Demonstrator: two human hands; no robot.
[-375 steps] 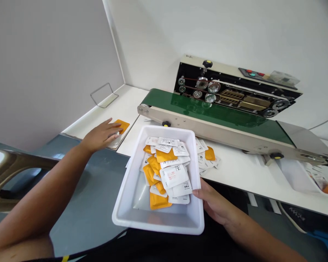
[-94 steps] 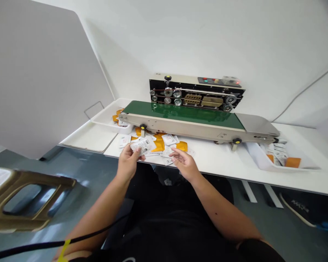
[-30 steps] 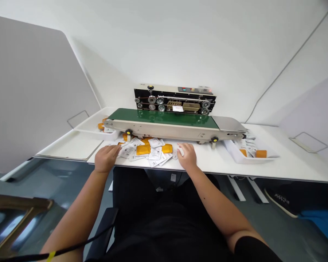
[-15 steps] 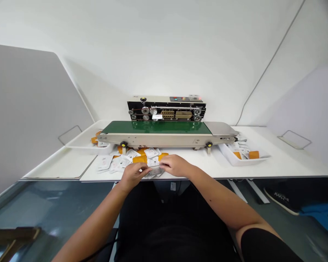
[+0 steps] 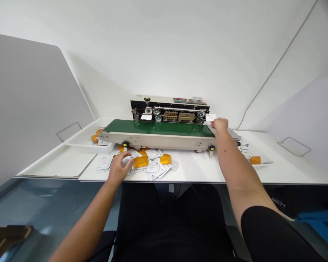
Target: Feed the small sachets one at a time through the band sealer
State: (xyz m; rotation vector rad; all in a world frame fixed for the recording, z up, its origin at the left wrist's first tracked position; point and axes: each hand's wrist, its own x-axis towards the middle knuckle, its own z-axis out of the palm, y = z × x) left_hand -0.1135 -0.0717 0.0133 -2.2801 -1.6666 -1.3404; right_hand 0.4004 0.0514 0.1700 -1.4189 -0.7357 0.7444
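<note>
My right hand [image 5: 220, 124] pinches a small white packet [image 5: 210, 117] at the right end of the band sealing machine [image 5: 169, 109], beside its rollers. Another white packet [image 5: 146, 116] sits in the machine's rollers towards the left. My left hand [image 5: 120, 166] is over the left part of a pile of packets on the table, its thumb and fingers apart. White printed packets [image 5: 153, 165] and orange packets [image 5: 140, 162] lie in this pile in front of the green conveyor belt [image 5: 153, 127]. Whether my left fingertips touch a packet is hard to see.
A white tray [image 5: 82, 143] with orange and white packets stands at the left. At the right, another tray [image 5: 258, 165] with packets is partly hidden by my right arm. Grey side panels with wire handles flank the white table [image 5: 295, 171].
My hands have parted. The right one has moved up and right to the machine with a white packet; the left has shifted left. The packet in the rollers has travelled left.
</note>
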